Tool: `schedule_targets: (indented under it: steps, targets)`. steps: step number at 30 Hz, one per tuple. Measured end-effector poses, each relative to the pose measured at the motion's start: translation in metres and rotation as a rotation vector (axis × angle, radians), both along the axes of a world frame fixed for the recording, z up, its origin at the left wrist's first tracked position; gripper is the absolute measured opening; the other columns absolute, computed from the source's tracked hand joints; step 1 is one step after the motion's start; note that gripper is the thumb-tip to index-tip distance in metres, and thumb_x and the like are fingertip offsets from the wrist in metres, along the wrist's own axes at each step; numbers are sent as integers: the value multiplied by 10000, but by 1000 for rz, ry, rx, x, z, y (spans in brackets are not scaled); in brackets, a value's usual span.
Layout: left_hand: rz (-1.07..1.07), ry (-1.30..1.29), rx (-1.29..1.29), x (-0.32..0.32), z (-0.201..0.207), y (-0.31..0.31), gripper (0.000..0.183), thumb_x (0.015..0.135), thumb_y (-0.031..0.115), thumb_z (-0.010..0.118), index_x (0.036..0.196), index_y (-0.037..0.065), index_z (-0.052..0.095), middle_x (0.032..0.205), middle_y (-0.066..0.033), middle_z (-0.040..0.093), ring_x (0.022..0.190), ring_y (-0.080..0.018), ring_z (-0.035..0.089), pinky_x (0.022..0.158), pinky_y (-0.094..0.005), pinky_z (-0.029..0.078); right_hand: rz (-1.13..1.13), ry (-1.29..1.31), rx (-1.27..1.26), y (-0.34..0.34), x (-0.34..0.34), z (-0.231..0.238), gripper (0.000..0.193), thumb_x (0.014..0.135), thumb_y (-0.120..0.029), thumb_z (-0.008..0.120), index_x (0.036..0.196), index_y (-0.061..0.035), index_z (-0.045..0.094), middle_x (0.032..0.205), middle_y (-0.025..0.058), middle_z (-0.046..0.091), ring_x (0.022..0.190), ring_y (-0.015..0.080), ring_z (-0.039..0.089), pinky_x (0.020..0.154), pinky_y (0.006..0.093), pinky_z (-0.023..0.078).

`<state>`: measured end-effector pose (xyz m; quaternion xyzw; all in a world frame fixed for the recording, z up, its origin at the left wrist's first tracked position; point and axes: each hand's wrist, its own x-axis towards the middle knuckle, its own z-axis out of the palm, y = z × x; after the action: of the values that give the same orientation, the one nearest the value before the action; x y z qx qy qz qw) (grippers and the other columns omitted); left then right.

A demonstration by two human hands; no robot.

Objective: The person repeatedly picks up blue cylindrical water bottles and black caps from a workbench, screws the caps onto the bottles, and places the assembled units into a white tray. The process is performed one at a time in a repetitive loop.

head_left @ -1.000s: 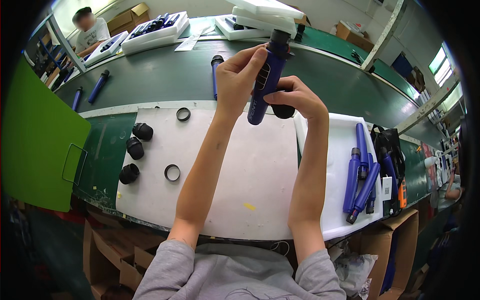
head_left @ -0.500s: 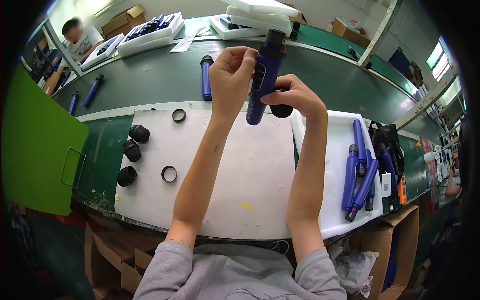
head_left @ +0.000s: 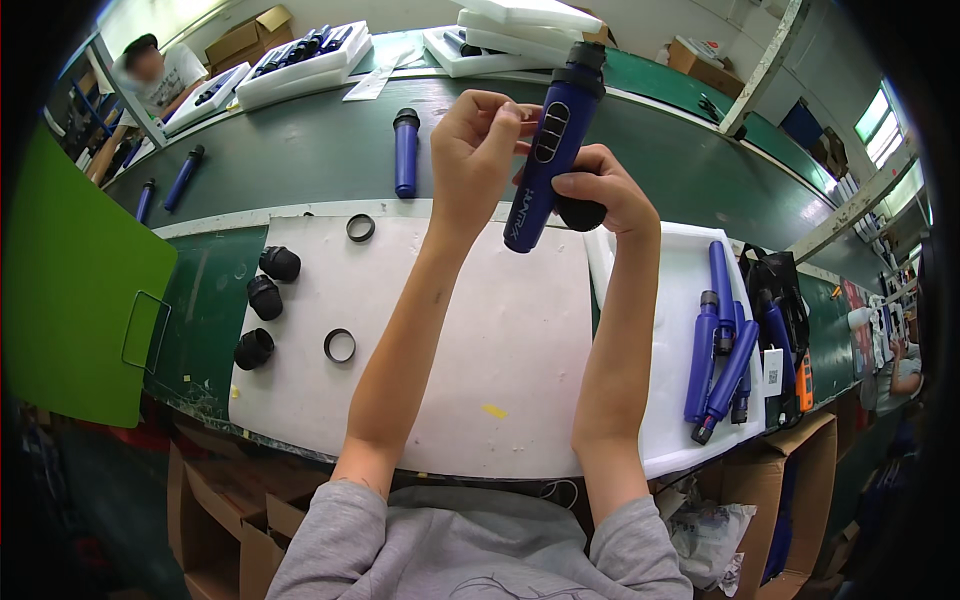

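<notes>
Left of frame: three black microphone grilles (head_left: 264,298) on the white board (head_left: 490,360), two black rings (head_left: 327,350) to their right. Upper centre: my left hand (head_left: 470,155), thumb and forefinger drawn together beside the blue microphone handle (head_left: 546,172); can't tell whether they pinch anything. Handle tilted, black end up, gripped by my right hand (head_left: 615,195); black rounded piece (head_left: 582,214) tucked under that hand. Right of frame: more blue handles (head_left: 703,365) in a white foam tray (head_left: 660,425).
</notes>
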<state>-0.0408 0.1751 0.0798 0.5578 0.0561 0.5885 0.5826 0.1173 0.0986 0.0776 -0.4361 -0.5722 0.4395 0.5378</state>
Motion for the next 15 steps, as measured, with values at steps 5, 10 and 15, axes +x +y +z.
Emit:
schedule_targets:
  steps: [5,10,15]
  targets:
    - [-48,307,-103,-11,-13,25,230,989,183,545,979,-35,614,866,-166,727,737,-224,735,618,-295,587,37,35,35,7,17,-15,329,705,-135,714,990,24,750,978,174,729,819,230,716,809,346,583]
    - [-199,900,-49,-29,-30,49,308,958,292,617,927,-9,677,825,-128,732,716,-191,724,617,-299,567,54,-3,11,6,19,-14,339,717,-131,693,1005,42,735,1020,200,721,863,254,723,818,364,598]
    - [-339,1594,59,-38,-25,47,513,951,528,579,872,48,741,821,-77,729,711,-163,707,638,-283,540,57,-17,-7,1,2,-2,276,744,-168,759,967,-7,775,845,74,732,763,145,666,753,255,513]
